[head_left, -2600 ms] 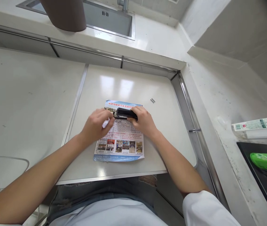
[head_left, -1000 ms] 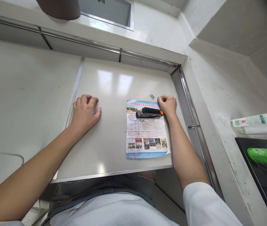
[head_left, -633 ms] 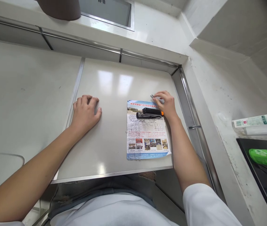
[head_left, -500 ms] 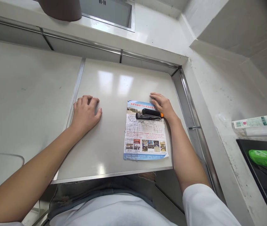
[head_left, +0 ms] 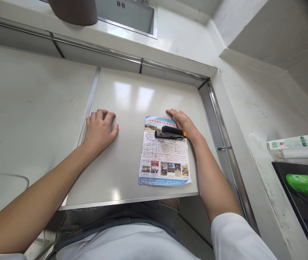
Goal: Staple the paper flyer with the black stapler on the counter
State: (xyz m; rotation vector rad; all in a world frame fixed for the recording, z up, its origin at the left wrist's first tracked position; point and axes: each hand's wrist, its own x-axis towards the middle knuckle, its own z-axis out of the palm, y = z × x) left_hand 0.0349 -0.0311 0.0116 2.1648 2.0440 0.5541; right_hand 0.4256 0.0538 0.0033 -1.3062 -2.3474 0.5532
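A printed flyer [head_left: 165, 157] with a blue border, red headings and small photos lies flat on the table. Across its upper part rests a black stapler [head_left: 171, 130] with an orange end pointing right. My right hand [head_left: 185, 125] lies at the flyer's upper right edge, its fingers stretched out and close to the stapler's orange end. Part of the flyer's top right corner is hidden by that hand. To the left, my left hand [head_left: 99, 127] rests on the tabletop with fingers slightly bent and apart, holding nothing.
The pale tabletop [head_left: 116, 162] has a metal seam at its left. Beyond it runs a raised counter with a sink [head_left: 129, 16] and a brown container [head_left: 74, 11]. At the right, a long box [head_left: 297, 141] and a green packet [head_left: 307, 184] lie on a ledge.
The flyer, with the stapler on it, has shifted slightly left and turned a little. My right hand has moved left along with it. My left hand stays in place.
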